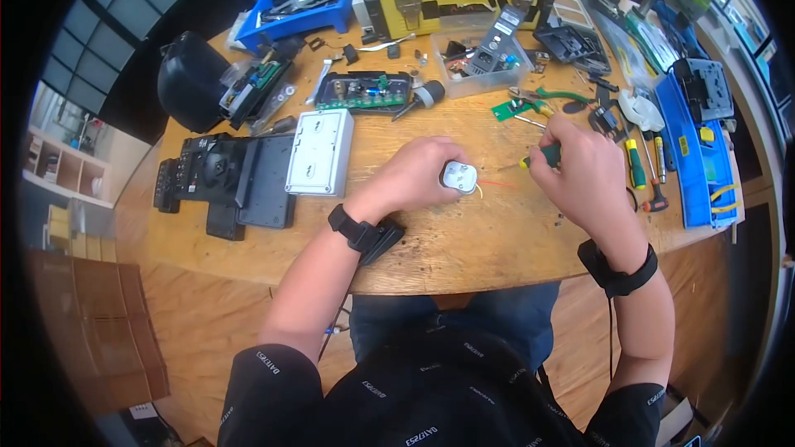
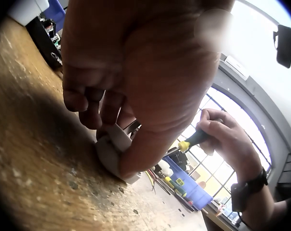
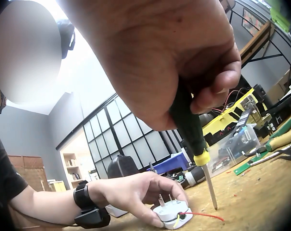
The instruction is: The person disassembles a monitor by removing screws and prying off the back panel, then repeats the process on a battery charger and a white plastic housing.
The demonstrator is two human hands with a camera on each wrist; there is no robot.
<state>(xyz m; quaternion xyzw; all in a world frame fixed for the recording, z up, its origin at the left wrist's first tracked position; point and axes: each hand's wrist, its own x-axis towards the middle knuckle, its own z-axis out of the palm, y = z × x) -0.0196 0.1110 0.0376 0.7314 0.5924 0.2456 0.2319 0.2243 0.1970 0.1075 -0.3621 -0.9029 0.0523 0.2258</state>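
Note:
Near the middle of the table, my left hand (image 1: 414,172) grips a white plug (image 1: 460,177) between thumb and fingers. Its metal pins point upward in the right wrist view, and a red wire (image 3: 208,215) and a short yellow wire (image 3: 177,221) come out of its side. My right hand (image 1: 586,170) holds a screwdriver (image 3: 189,126) by its dark green and yellow handle, to the right of the plug. The screwdriver's metal shaft (image 3: 210,187) slants down toward the tabletop, apart from the plug. In the left wrist view, my left fingers hide much of the plug.
Left of my left hand stand a white box (image 1: 319,153) and black device parts (image 1: 269,178). Behind are a circuit board in a black case (image 1: 364,93), a clear container (image 1: 484,66) and a yellow toolbox (image 1: 455,12). Pliers (image 1: 551,95), another screwdriver (image 1: 635,164) and a blue bin (image 1: 687,161) lie right.

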